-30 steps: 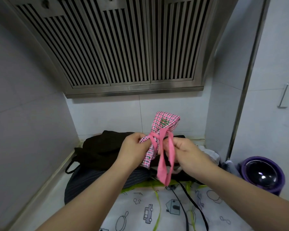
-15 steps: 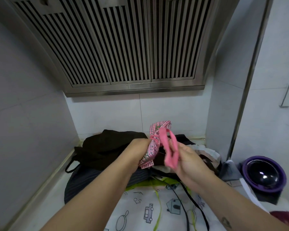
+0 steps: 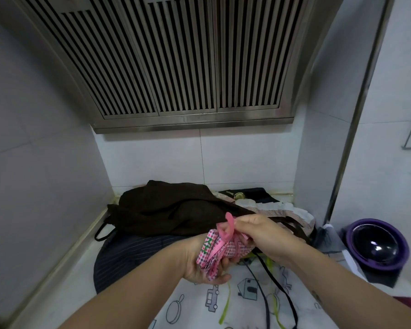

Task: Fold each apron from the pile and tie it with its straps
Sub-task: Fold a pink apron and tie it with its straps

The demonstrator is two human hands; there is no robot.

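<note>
A folded pink checked apron point(image 3: 217, 251) lies bundled in my left hand point(image 3: 199, 264), which grips it from below and the left. My right hand point(image 3: 263, 236) pinches the pink strap point(image 3: 227, 227) that loops over the bundle's top. Both hands hover above the pile on the counter. Behind them lies a dark brown apron point(image 3: 171, 207), under it a dark pinstriped apron point(image 3: 128, 255), and to the right a frilly white one point(image 3: 292, 210). A white apron with cartoon prints and green trim point(image 3: 242, 298) is spread in front, black straps running across it.
A steel range hood point(image 3: 176, 58) hangs overhead. Tiled walls close in the left and back. A purple bowl-shaped appliance point(image 3: 377, 243) stands at the right beyond a metal post point(image 3: 356, 110). The pale counter point(image 3: 64, 281) shows at the left.
The bundle has come down from upright at chest height and tipped onto its side in my left hand. The long hanging strap tail is now drawn into a short loop at my right fingers.
</note>
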